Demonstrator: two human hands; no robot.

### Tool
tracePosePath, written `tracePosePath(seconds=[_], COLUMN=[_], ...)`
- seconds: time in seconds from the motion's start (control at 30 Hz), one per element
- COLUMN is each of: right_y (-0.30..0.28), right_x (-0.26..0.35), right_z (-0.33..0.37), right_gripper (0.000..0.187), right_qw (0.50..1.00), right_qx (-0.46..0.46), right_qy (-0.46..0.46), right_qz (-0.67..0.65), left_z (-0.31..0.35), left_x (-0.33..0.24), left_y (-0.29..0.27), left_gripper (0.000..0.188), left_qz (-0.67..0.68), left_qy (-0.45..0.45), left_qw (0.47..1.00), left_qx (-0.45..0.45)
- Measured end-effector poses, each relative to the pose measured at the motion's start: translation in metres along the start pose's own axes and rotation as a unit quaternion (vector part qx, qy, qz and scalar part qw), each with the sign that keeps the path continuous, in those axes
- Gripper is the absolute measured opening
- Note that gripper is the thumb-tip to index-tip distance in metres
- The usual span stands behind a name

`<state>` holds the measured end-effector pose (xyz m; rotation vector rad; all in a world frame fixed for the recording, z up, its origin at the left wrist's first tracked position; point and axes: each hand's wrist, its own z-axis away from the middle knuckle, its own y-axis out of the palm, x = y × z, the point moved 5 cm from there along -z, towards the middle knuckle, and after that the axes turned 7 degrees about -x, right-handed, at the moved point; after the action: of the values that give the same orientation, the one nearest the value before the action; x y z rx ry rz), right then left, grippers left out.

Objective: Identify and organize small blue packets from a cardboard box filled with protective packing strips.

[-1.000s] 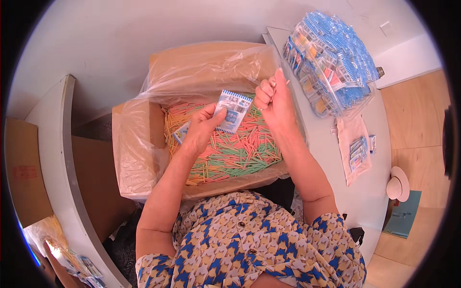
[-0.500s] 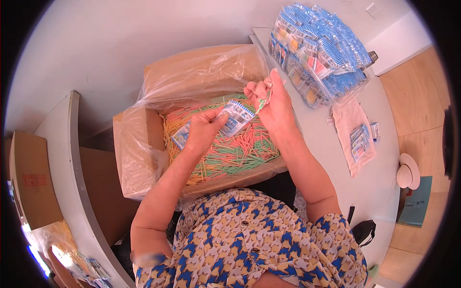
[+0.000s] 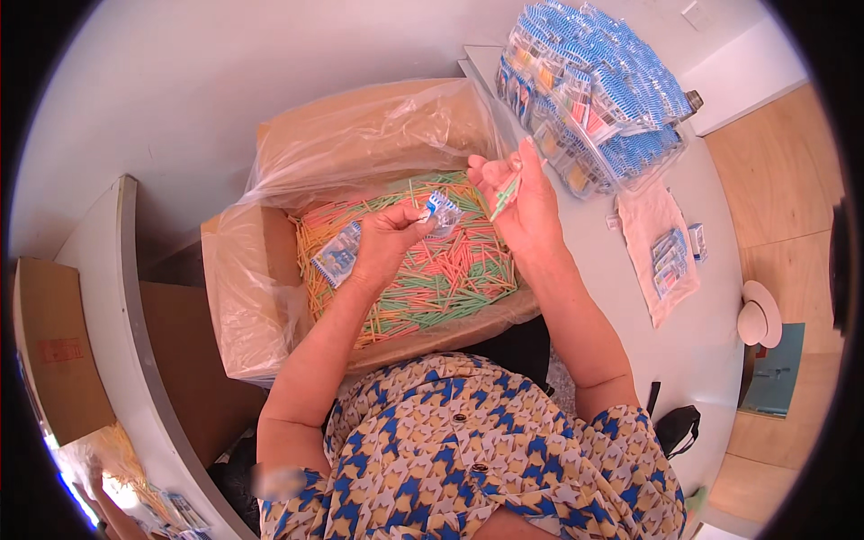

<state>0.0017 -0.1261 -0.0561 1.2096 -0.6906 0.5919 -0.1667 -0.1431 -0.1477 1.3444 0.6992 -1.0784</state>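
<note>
Over a plastic-lined cardboard box (image 3: 270, 306), my left hand (image 3: 389, 245) is closed on small printed packets with blue-striped edges. One packet (image 3: 338, 256) sticks out to the left of the fingers, and the end of a packet (image 3: 443, 214) shows to their right, crumpled. Higher up and to the right, my right hand (image 3: 522, 193) is curled round a few thin sticks (image 3: 506, 200), pale green and whitish, their ends slanting down out of the fingers. Many loose sticks (image 3: 441, 283) in green, pink and yellow fill the box beneath both hands.
At the back right of the white table (image 3: 612, 279) stands a clear bin (image 3: 589, 171) heaped with filled blue-edged packets. Nearer lies a pinkish cloth (image 3: 648, 220) with several packets (image 3: 670, 261) on it. A black pouch (image 3: 677, 430) rests by my right elbow. Left stands a cardboard carton (image 3: 58, 351).
My right hand has shifted slightly right and away from the packet. The packet end in my left hand, flat before, is now tilted and crumpled. My view has shifted a little.
</note>
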Motion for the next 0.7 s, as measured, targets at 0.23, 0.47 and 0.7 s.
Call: tracePosePath(seconds=[0.23, 0.47, 0.7], right_y=[0.029, 0.031, 0.024], right_x=[-0.006, -0.017, -0.018], right_z=[0.004, 0.004, 0.001], right_gripper=[0.034, 0.040, 0.043], right_qw=[0.997, 0.978, 0.971], right_qx=[0.005, -0.004, 0.005], right_qy=[-0.019, -0.066, -0.072], right_qz=[0.069, 0.199, 0.228], left_z=[0.001, 0.003, 0.004], left_x=[-0.010, -0.021, -0.014], left_y=[0.005, 0.009, 0.014], left_gripper=[0.015, 0.016, 0.014], left_qz=[-0.083, -0.133, -0.056], left_qy=[0.046, 0.109, 0.087], left_qw=[0.995, 0.985, 0.993], left_qx=[0.009, 0.023, 0.054])
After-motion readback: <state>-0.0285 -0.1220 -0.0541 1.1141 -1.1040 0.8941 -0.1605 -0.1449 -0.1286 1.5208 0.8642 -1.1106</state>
